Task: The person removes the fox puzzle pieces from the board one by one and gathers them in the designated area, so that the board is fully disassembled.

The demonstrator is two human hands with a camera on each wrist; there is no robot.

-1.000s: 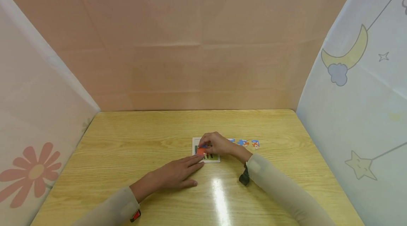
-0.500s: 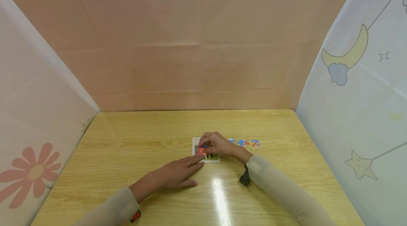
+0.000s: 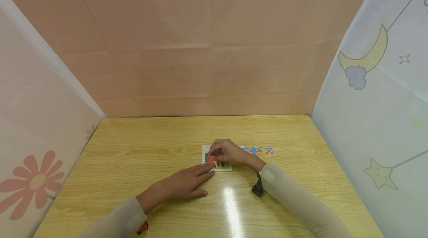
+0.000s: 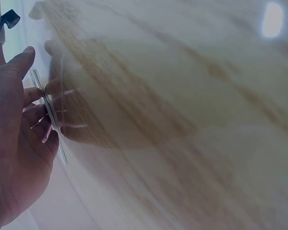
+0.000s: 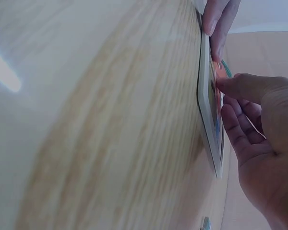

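Note:
On the wooden table lies a small puzzle board with a pale frame (image 3: 206,148). My left hand (image 3: 185,182) reaches in from the left, its extended fingertips resting on the board's near left part. My right hand (image 3: 229,151) comes from the right, thumb and fingers bent down over the board. Between them they pinch an orange puzzle piece (image 3: 211,158) at the left of the picture area. In the right wrist view, the right thumb (image 5: 235,87) presses at the orange piece, close to the left fingertips. The right hand covers much of the board's upper half.
Several loose blue and orange puzzle pieces (image 3: 255,150) lie in a row to the right of the board, partly behind the right wrist. A peach cloth wall (image 3: 210,81) stands at the table's far edge, with patterned cloth on both sides.
The orange piece has shifted slightly under the right fingertips, and its printed markings show more clearly now. Both hands and arms have stayed nearly in place.

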